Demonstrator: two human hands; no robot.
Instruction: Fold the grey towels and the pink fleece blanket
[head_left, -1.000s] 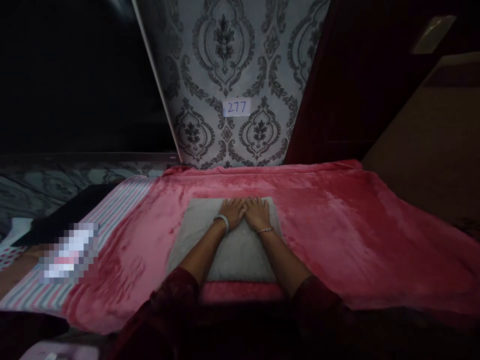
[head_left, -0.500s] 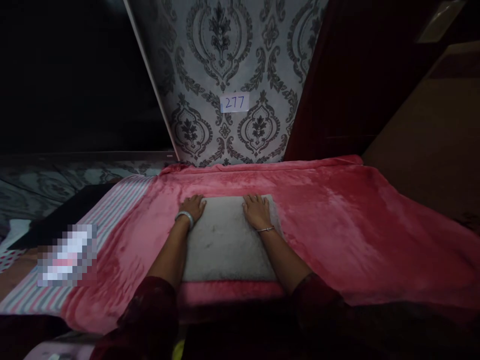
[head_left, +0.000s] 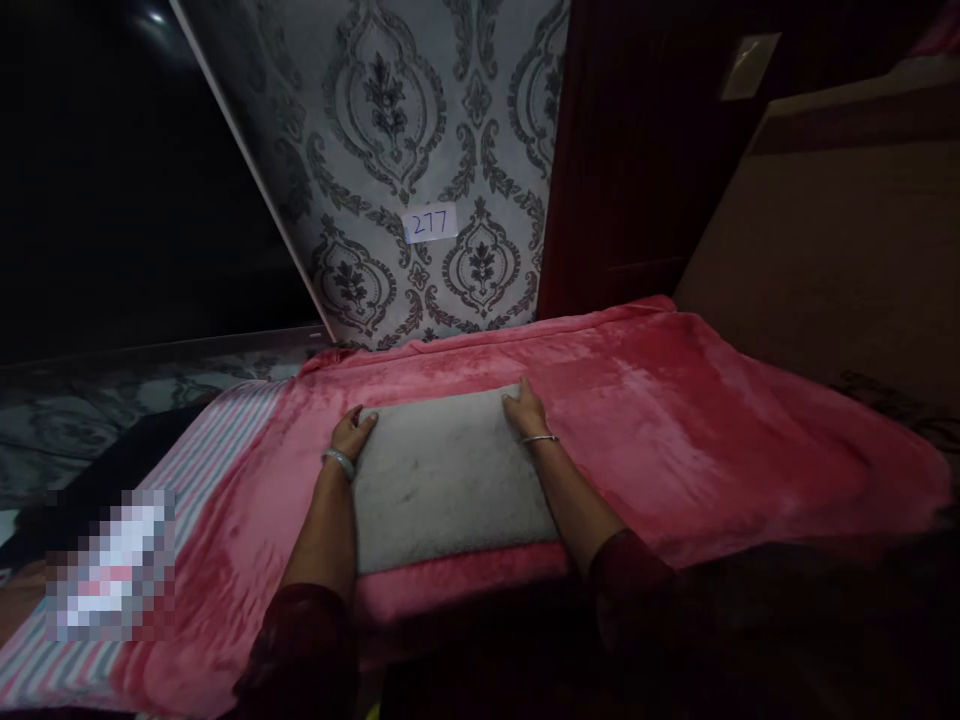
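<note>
A flat rectangular grey plush cloth lies on a pink-red fleece blanket. My left hand is at its far left corner, with the thumb over the top and the fingers curled along the edge. At the far right corner, my right hand has its thumb on the cloth and the other fingers round the side, partly hidden. Both hands grip the edges. A bracelet circles each wrist.
Striped cloth shows at the blanket's left side, near a blurred-out item. Behind stand a dark screen, a patterned wall with a paper label reading 277, and a brown panel at right.
Both hands have shifted from lying flat on the cloth to its left and right edges, thumbs on top. The view has turned slightly to the right.
</note>
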